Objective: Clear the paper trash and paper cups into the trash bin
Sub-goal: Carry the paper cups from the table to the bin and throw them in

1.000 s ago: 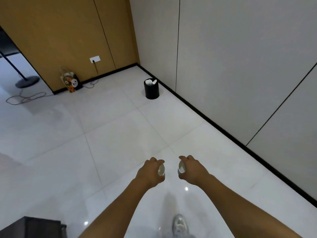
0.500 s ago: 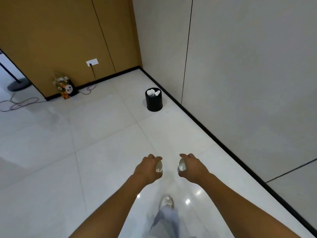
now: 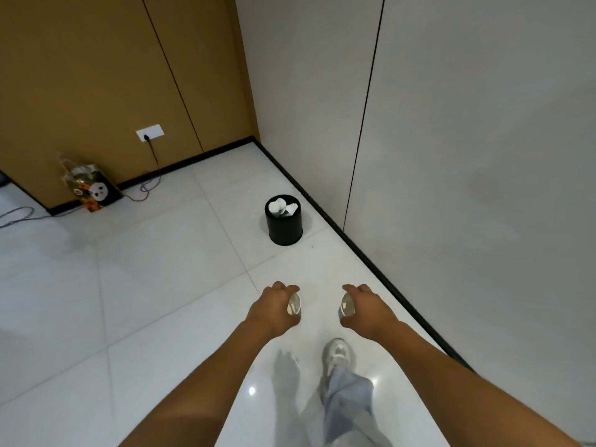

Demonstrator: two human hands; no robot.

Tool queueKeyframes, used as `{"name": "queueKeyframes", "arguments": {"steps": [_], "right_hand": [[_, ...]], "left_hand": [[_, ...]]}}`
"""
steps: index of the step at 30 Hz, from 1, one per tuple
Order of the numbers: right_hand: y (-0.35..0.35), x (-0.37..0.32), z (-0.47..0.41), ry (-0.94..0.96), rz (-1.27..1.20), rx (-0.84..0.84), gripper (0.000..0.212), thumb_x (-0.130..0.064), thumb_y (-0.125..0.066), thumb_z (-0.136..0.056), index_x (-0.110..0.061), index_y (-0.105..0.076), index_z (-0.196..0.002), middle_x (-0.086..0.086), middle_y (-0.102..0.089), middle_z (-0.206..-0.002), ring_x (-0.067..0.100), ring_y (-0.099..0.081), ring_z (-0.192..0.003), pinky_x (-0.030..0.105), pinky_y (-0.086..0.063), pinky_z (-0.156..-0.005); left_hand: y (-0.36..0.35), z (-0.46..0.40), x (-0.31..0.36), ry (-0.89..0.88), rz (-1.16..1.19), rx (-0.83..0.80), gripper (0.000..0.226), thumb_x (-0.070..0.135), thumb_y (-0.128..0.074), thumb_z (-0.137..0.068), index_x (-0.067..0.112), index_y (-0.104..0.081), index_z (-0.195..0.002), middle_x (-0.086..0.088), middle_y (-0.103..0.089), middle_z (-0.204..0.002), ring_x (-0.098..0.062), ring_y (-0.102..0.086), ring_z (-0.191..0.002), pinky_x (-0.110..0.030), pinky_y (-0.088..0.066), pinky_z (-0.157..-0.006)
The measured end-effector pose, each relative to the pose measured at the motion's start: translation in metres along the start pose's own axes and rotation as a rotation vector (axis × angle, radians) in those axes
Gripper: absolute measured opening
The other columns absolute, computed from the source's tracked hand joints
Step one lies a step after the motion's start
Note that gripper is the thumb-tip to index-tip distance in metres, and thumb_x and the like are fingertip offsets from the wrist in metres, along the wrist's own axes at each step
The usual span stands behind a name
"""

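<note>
Because each hand carries one paper cup, both arms are held out ahead at about the same height, the cups kept apart so neither knocks the other. The left hand curls its fingers and thumb round the left cup, whose white mouth tips inward; the right hand wraps the right cup the same way, mouth turned toward its partner. Gripped by the sides, each cup should drop freely once the fingers loosen. The bin stands on the floor ahead, near the black skirting of the grey wall and short of the room's corner, already holding white paper and what looks like a cup. Its mouth is partly filled, so I judge the cups may sit high or tip out if dropped carelessly. Between hands and bin lies bare tile, an open path; the wall hems in the right side, while the left is wide open. A shoe steps forward below the right hand. Well off to the left, by the brown wall, a gift bag and a cord from the socket stay clear of the route.
</note>
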State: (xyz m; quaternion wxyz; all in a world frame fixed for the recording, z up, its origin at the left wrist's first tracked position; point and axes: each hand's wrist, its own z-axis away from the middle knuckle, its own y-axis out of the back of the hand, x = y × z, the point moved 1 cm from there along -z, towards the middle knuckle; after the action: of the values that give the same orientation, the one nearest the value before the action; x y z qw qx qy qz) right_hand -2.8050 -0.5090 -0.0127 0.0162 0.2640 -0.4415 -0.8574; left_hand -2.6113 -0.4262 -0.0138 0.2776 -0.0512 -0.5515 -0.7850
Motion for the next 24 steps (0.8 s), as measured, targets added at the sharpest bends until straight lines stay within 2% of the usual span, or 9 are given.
{"name": "queueKeyframes", "arguments": {"steps": [11, 17, 24], "right_hand": [[0.133, -0.050, -0.268, 0.065, 0.087, -0.036, 0.073, -0.027, -0.068, -0.082, -0.024, -0.032, -0.145, 0.005, -0.039, -0.136, 0.028, -0.045, -0.121, 0.036, -0.047, -0.096], [0.161, -0.086, -0.399, 0.084, 0.080, -0.108, 0.074, -0.027, -0.069, -0.081, -0.022, -0.032, -0.145, 0.007, -0.039, -0.136, 0.028, -0.045, -0.122, 0.037, -0.045, -0.100], [0.187, -0.130, -0.547, 0.067, 0.072, -0.103, 0.069, -0.028, -0.070, -0.082, -0.020, -0.034, -0.142, 0.008, -0.039, -0.137, 0.030, -0.046, -0.120, 0.037, -0.047, -0.096]], "left_hand": [[0.116, -0.231, -0.024, 0.146, 0.077, 0.077, 0.062, 0.036, -0.064, -0.085, 0.027, -0.038, -0.141, 0.000, -0.041, -0.136, -0.021, -0.040, -0.125, -0.035, -0.045, -0.098], [0.156, -0.339, -0.064, 0.208, 0.124, 0.073, 0.061, 0.037, -0.064, -0.085, 0.025, -0.039, -0.140, -0.002, -0.044, -0.134, -0.021, -0.043, -0.122, -0.036, -0.046, -0.097], [0.219, -0.483, -0.127, 0.258, 0.105, 0.050, 0.061, 0.034, -0.064, -0.085, 0.025, -0.039, -0.140, -0.002, -0.042, -0.136, -0.022, -0.043, -0.122, -0.038, -0.048, -0.095]]}}
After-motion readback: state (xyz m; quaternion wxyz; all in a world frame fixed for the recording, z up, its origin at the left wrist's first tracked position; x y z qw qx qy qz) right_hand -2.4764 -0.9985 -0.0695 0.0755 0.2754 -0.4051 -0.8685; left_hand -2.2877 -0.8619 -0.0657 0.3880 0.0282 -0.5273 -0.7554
